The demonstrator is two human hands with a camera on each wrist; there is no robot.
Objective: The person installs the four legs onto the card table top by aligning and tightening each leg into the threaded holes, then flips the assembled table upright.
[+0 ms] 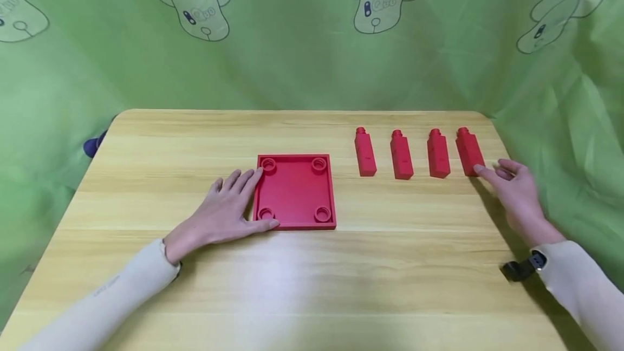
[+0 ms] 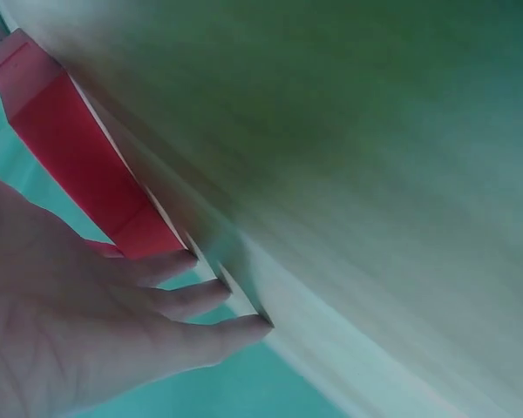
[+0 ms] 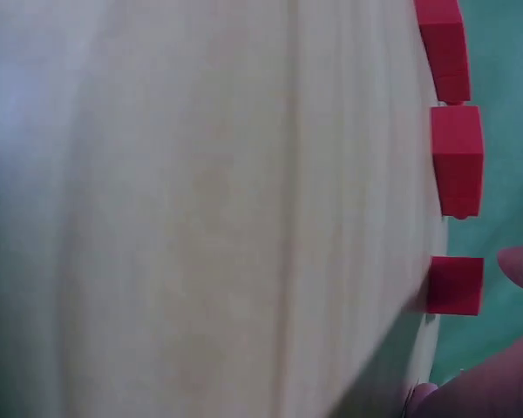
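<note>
A red square tray (image 1: 294,191) with a raised rim lies on the table, a round threaded socket in each corner. Spread along its left edge, my left hand (image 1: 226,210) touches it with straight fingers, the thumb at the near left corner. To the right, several red square-sided legs with round threaded ends lie in a row. At the near end of the rightmost leg (image 1: 470,151) is my right hand (image 1: 519,194), fingers loosely bent. In the right wrist view, a gap shows between the thumb (image 3: 521,266) and the near leg (image 3: 455,286).
The other red legs (image 1: 401,156) lie left of the rightmost one, spaced apart, threaded ends pointing away. Wood-patterned table (image 1: 312,280) runs beneath everything. A green printed curtain (image 1: 292,69) hangs behind and at the sides. Something dark blue (image 1: 92,146) shows past the left table edge.
</note>
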